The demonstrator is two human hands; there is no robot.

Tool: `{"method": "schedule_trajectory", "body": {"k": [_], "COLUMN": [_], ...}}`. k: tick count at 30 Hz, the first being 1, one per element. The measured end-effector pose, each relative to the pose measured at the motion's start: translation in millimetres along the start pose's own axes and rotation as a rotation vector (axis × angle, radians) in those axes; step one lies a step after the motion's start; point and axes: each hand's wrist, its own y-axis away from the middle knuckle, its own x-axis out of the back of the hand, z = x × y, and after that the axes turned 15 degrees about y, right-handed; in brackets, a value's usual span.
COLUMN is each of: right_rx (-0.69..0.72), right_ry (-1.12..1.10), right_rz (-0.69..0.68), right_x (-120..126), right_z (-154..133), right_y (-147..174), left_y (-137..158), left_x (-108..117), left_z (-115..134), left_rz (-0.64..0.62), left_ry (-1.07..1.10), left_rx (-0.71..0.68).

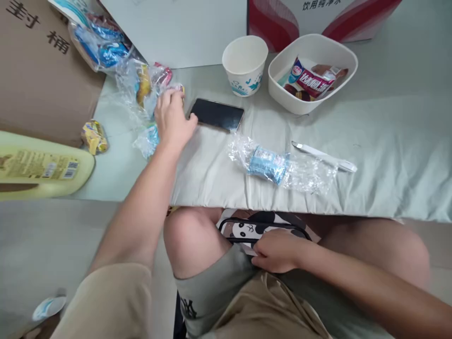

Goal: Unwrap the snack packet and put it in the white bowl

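Note:
My left hand [173, 115] reaches over the snack wrappers at the left, thumb spread apart from the bent fingers. Its fingertips touch the clear plastic packaging [129, 87], and whether they grasp any of it is hidden. Beside the thumb lies a dark phone [217, 114]. Below the wrist is a small blue wrapped snack [151, 136]. Down at my lap, my right hand [278, 249] is closed at the black rim of a panda-print bag [242, 230] between my knees. A blue packet in crinkled clear wrap [268, 165] lies near the table's front edge.
A white paper cup [243, 63] and a white bin [282, 94] holding snack packs stand behind the phone. A white-handled craft knife [325, 156] lies at the right. A yellow bottle [45, 165], a yellow wrapped snack [94, 136] and a cardboard box [42, 89] are at the left.

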Motion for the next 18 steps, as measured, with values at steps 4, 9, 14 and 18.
{"method": "schedule_trajectory", "body": {"k": [4,9,14,18], "right_rx": [-0.040,-0.021,0.008,-0.015], "right_ry": [0.084,0.105,0.130,0.140], "right_rz": [-0.043,-0.089,-0.024,0.014], "right_x": [-10,-14,-15,-17], "right_z": [3,-3,-9,-10], "right_y": [-20,-20,-14,-11], "left_y": [-32,-37,-37,-28], "left_x": [8,20,35,51], "left_z": [-33,-18,13,49], "left_rz": [0.003,-0.045,0.053,0.122], "left_ry": [-0.177,-0.340,-0.324,-0.242], "left_rx": [0.074,0.063,0.126,0.043]}}
